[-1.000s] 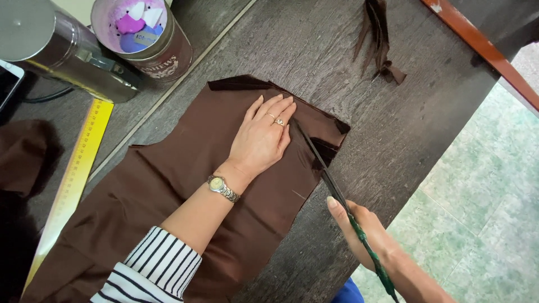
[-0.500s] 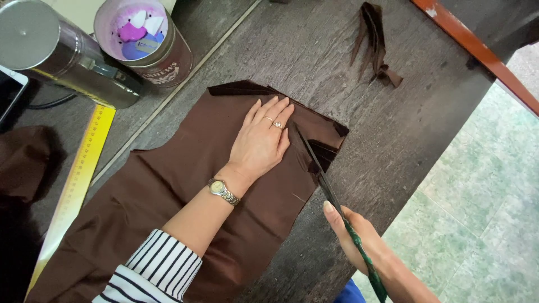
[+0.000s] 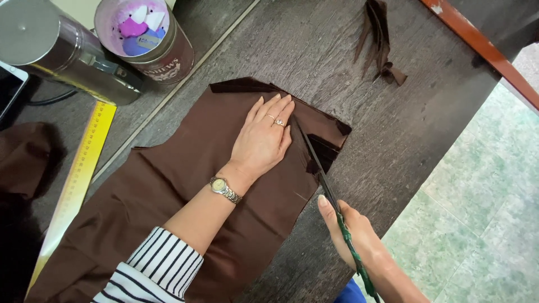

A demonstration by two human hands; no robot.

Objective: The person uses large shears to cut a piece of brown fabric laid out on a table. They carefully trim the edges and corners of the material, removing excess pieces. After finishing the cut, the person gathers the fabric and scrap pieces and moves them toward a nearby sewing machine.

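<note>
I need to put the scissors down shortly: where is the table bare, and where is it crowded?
Bare wood lies between the brown fabric, the fabric scraps and the red table edge. A narrower strip runs beside the right hand toward the table's near edge. The far left is crowded: metal flask, tin of chalk pieces, yellow ruler.

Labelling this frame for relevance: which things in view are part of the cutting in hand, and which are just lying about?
In use:
- brown fabric, flat on the table
- scissors, blades at the fabric's edge
- left hand, pressed flat on the fabric
- right hand, gripping the scissors

Lying about:
- yellow ruler
- tin of chalk pieces
- metal flask
- brown scraps
- dark fabric heap
</note>
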